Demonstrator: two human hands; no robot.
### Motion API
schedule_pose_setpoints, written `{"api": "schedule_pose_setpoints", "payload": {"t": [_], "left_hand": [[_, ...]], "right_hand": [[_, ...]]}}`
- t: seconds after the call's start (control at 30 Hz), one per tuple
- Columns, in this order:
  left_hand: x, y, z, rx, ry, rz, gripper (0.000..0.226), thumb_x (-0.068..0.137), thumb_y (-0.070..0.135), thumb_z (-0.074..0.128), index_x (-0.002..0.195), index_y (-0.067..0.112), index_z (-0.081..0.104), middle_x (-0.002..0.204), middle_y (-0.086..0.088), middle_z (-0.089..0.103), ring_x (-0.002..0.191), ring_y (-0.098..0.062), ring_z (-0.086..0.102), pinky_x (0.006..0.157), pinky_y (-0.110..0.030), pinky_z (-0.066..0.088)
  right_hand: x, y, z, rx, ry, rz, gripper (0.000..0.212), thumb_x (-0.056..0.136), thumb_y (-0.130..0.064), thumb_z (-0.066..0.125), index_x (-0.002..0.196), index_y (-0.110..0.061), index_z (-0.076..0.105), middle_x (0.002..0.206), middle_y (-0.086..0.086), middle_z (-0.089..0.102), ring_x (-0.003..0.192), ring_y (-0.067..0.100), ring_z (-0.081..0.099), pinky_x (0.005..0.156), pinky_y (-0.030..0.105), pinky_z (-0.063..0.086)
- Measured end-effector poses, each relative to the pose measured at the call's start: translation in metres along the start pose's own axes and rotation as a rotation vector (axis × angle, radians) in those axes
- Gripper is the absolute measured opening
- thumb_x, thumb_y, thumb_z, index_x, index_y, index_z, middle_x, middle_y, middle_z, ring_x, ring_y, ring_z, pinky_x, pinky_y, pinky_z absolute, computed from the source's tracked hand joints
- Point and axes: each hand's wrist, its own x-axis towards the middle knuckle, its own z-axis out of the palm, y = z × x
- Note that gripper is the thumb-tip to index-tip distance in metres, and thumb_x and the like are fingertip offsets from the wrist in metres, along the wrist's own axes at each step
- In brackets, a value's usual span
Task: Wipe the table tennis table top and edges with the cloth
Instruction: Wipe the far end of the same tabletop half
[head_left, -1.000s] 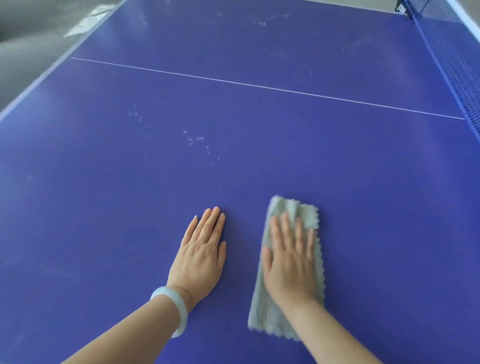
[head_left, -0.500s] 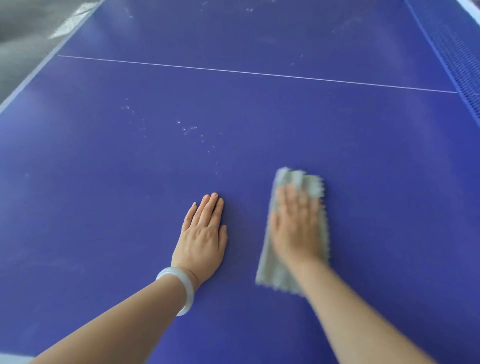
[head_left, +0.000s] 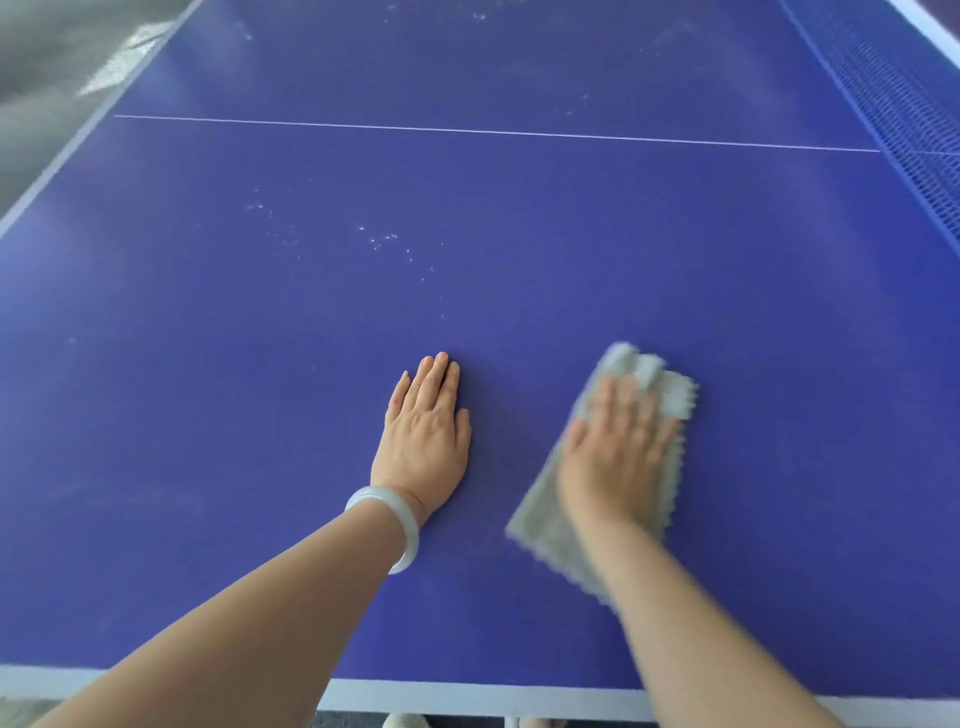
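The blue table tennis table (head_left: 208, 364) fills the view. A folded grey cloth (head_left: 672, 397) lies on it, right of centre, tilted with its far end to the right. My right hand (head_left: 618, 457) presses flat on the cloth and is blurred by motion. My left hand (head_left: 423, 441) rests flat on the bare top to the left of the cloth, palm down, holding nothing. A pale bangle (head_left: 397, 519) sits on the left wrist. White specks (head_left: 384, 241) dot the top beyond my hands.
The blue net (head_left: 904, 119) runs along the far right. A thin white line (head_left: 493, 132) crosses the top ahead. The table's white near edge (head_left: 467, 696) is at the bottom. Its left edge (head_left: 62, 161) borders grey floor.
My right hand has slid the cloth away from me and to the right, turning it askew. My left hand stays planted. The table's near edge has come into view.
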Motion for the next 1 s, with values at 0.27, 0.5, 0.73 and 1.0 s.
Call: {"api": "schedule_pose_setpoints", "payload": {"t": [0.27,0.5,0.73,1.0], "left_hand": [[-0.019,-0.013,-0.027,-0.1,-0.026,0.148,0.045,0.105,0.014,0.034,0.149,0.003,0.039,0.156,-0.008,0.037,0.149,-0.023,0.025,0.124,-0.035,0.003],[-0.084,-0.082,-0.046,0.06,-0.004,-0.064,0.066,0.099,0.035,0.012,0.148,0.0,0.04,0.156,-0.014,0.035,0.148,-0.029,0.027,0.123,-0.046,0.015],[-0.088,-0.097,-0.038,0.021,0.037,-0.113,0.063,0.099,0.033,0.011,0.152,0.008,0.034,0.16,-0.006,0.029,0.15,-0.019,0.021,0.124,-0.039,0.006],[-0.088,-0.099,-0.035,-0.066,0.069,-0.141,0.051,0.105,0.023,0.029,0.154,0.011,0.031,0.162,-0.002,0.024,0.152,-0.016,0.014,0.124,-0.035,-0.002]], "right_hand": [[-0.071,0.023,0.0,-0.076,-0.111,-0.653,0.056,0.103,-0.037,0.025,0.157,-0.022,0.029,0.166,-0.002,0.016,0.154,0.021,0.014,0.124,0.049,0.012],[-0.059,0.011,0.0,-0.178,-0.091,-0.119,0.067,0.098,-0.04,0.004,0.16,-0.016,0.016,0.167,0.007,0.012,0.155,0.028,0.01,0.123,0.055,0.011],[-0.155,-0.092,0.023,-0.082,-0.133,-0.668,0.06,0.101,-0.04,0.033,0.156,-0.017,0.032,0.165,0.006,0.023,0.153,0.033,0.017,0.118,0.061,0.02],[-0.025,0.011,-0.008,-0.217,-0.135,-0.312,0.069,0.097,-0.048,0.012,0.159,-0.019,0.022,0.165,0.005,0.019,0.151,0.033,0.022,0.121,0.057,0.018]]}}
